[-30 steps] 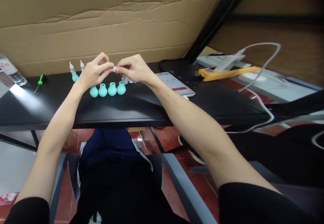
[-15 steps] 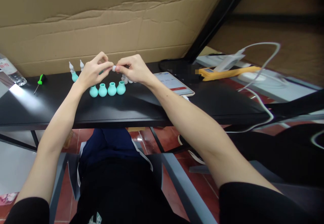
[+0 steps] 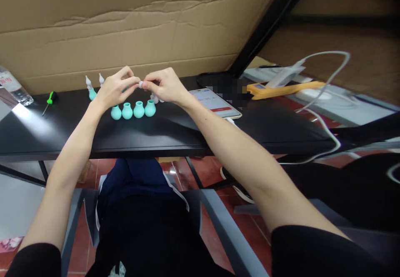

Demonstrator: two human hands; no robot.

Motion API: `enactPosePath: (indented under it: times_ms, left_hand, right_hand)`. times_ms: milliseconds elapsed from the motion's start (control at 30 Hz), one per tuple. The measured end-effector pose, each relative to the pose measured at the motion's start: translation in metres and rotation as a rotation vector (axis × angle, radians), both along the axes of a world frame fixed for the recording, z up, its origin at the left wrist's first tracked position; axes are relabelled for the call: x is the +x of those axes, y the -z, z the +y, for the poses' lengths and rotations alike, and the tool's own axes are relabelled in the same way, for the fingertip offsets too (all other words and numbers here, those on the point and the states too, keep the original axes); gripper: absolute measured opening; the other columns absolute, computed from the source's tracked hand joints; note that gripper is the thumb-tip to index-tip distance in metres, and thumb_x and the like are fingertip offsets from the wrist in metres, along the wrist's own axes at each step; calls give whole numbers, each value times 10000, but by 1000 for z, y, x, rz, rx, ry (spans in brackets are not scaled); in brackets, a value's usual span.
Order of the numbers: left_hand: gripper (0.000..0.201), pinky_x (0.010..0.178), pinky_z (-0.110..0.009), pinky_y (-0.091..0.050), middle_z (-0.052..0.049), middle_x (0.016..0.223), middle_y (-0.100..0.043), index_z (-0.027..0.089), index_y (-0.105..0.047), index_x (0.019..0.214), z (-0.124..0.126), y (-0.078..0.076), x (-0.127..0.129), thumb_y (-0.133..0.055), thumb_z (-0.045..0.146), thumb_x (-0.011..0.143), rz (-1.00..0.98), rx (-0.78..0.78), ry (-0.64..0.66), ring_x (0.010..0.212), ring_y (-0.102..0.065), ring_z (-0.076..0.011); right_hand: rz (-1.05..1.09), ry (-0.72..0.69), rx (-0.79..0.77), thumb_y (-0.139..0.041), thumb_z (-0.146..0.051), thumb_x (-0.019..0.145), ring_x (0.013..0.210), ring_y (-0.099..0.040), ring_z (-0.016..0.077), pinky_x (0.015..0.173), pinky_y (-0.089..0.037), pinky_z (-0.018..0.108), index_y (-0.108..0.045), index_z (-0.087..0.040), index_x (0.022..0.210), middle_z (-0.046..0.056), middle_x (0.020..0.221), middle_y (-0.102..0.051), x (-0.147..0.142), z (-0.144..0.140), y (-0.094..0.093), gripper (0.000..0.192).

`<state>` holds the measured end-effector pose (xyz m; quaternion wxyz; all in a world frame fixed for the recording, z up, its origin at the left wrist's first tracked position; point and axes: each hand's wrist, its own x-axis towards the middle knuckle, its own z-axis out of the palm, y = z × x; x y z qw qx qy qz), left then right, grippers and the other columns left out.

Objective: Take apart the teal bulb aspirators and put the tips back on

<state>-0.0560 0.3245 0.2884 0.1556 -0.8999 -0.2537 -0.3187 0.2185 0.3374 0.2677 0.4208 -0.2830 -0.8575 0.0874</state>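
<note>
My left hand and my right hand meet above the table, fingertips closed from both sides on a small whitish nozzle piece. Its far details are hidden by my fingers. Below them, a row of several open-necked teal rubber bulbs stands upright. Behind my left hand, a teal bulb with a translucent nozzle stands on the table, and a second nozzle tip shows beside it. A bit of teal appears behind my left fingers. More whitish pieces lie partly covered under my right hand.
A phone lies right of my right hand. A green-handled screwdriver and a water bottle are at the left. Cardboard rises behind the black table. A yellow device and white cable are at right.
Both hands stay nearly in place, still pinching the small whitish piece. The view has shifted very slightly; the bulbs stand as before.
</note>
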Motion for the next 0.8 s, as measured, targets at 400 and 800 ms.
enactPosePath:
  times_ms: [400, 800]
  left_hand:
    - [273, 847, -443, -629, -129, 1241, -820, 256, -849, 1254, 2, 3, 1, -619, 391, 1196, -13, 43, -48, 1006, -837, -293]
    - [394, 991, -493, -683, -136, 1209, -815, 249, -821, 1285, -1, 1, 4, -510, 489, 1262, -81, 22, -39, 1101, -842, -314]
  right_hand:
    - [12, -6, 36, -586, -1024, 1112, 788, -584, 259, 818, -491, 443, -766, -269, 868, 33, 739, -664, -4, -1, 1, 813]
    - [40, 12, 51, -559, -1064, 1099, 784, -609, 253, 821, -517, 429, -802, -253, 902, 46, 772, -707, -7, -8, -4, 869]
